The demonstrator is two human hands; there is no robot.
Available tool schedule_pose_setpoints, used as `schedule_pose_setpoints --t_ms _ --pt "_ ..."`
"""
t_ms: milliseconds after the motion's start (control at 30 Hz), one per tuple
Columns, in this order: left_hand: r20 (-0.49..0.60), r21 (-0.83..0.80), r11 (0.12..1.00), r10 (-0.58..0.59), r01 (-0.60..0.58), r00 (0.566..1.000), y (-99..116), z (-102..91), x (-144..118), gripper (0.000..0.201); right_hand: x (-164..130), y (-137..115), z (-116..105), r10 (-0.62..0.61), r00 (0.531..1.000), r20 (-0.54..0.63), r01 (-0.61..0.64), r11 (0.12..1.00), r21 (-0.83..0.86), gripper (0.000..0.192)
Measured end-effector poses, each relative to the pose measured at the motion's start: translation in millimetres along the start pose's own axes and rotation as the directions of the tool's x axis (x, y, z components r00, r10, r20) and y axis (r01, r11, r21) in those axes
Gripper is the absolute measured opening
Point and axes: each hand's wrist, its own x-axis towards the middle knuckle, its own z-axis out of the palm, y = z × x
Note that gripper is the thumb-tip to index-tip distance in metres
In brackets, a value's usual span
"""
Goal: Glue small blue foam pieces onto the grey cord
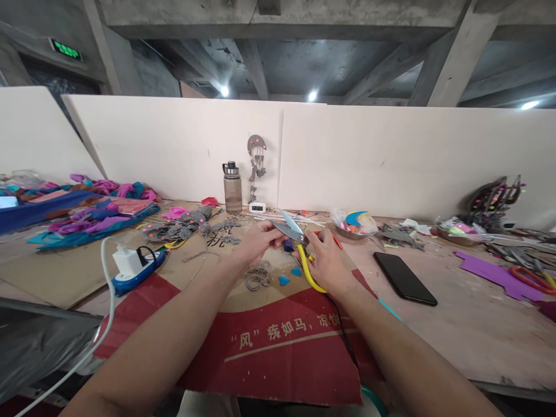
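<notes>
My right hand (326,260) grips yellow-handled scissors (292,228), blades apart and pointing up and left. My left hand (259,238) pinches a small piece right at the blades; the piece is too small to name. Below the hands, small blue felt cut-outs (283,280) and grey felt scraps (258,275) lie on a red and brown cardboard sheet (278,341).
A black phone (405,278) lies to the right. A blue power strip with a white charger (132,266) sits left, its cable trailing down. A water bottle (232,188) and white clock (258,207) stand by the white back wall. Felt piles lie left and right.
</notes>
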Motion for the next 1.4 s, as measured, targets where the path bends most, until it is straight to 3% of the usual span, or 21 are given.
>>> schedule_pose_setpoints --t_ms 633,933,1400 --pt "0.005 0.007 1.0 -0.013 0.013 1.0 1.7 1.2 -2.3 0.021 1.1 -3.0 -4.0 0.043 0.996 0.077 -0.033 0.992 -0.121 0.038" --pt "0.004 0.014 1.0 0.003 -0.003 1.0 -4.2 -0.8 -0.5 0.021 0.5 -1.1 0.1 0.021 1.0 0.013 -0.02 0.994 -0.105 0.037" --pt "-0.005 -0.016 0.999 -0.036 0.036 0.999 -6.0 -0.3 0.0 0.024 0.5 -3.4 -2.4 0.04 0.997 0.067 -0.027 0.984 -0.174 0.037"
